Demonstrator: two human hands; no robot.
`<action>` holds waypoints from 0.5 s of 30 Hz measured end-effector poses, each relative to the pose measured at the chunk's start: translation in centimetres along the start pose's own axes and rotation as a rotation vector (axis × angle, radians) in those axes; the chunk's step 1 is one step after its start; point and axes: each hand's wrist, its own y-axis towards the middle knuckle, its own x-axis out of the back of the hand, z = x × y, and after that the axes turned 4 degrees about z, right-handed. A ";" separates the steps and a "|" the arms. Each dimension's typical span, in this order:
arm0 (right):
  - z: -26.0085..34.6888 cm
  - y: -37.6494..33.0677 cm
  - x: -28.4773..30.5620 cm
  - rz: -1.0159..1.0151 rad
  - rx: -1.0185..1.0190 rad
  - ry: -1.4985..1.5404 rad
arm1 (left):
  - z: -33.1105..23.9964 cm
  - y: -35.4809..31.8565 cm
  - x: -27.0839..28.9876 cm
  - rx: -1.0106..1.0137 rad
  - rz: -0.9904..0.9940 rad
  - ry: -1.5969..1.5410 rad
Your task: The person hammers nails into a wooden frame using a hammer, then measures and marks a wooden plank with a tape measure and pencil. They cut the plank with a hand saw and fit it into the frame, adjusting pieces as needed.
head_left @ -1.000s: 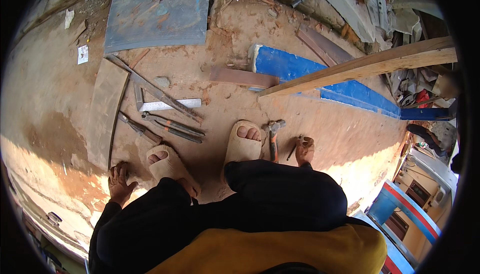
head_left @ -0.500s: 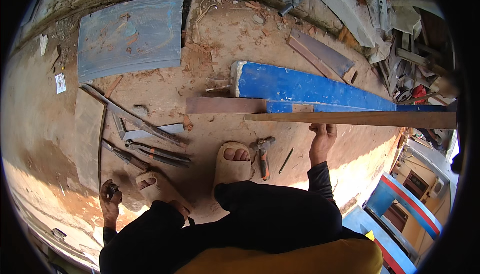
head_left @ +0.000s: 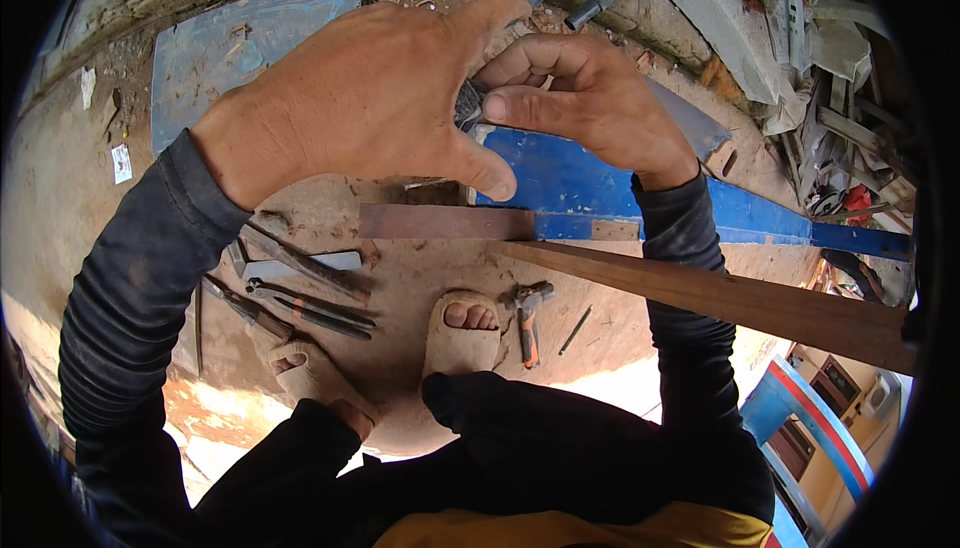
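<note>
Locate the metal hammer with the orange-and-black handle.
The hammer lies on the ground, just right of centre in the head view, between the beige open-toed right-foot sandal and a thin dark stick.

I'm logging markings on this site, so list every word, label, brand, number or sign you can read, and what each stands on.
None can be read.
White slip on the ground, far left: its print is too small.
Metal square: any markings are too small.
Dark object between left hand and right hand: no lettering can be made out.
</note>
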 end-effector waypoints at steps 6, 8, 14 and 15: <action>-2.0 1.1 -0.1 0.103 -0.011 -0.084 | 1.1 0.1 0.1 0.029 0.060 0.030; -2.8 1.1 0.4 0.084 0.018 -0.091 | 3.2 -0.8 0.8 -0.067 -0.055 0.087; -5.3 -1.9 4.0 0.018 -0.108 -0.402 | 14.8 -8.7 9.1 0.153 -0.022 0.324; -5.9 -2.3 4.0 0.027 -0.176 -0.460 | 16.5 -10.0 11.3 0.349 0.026 0.304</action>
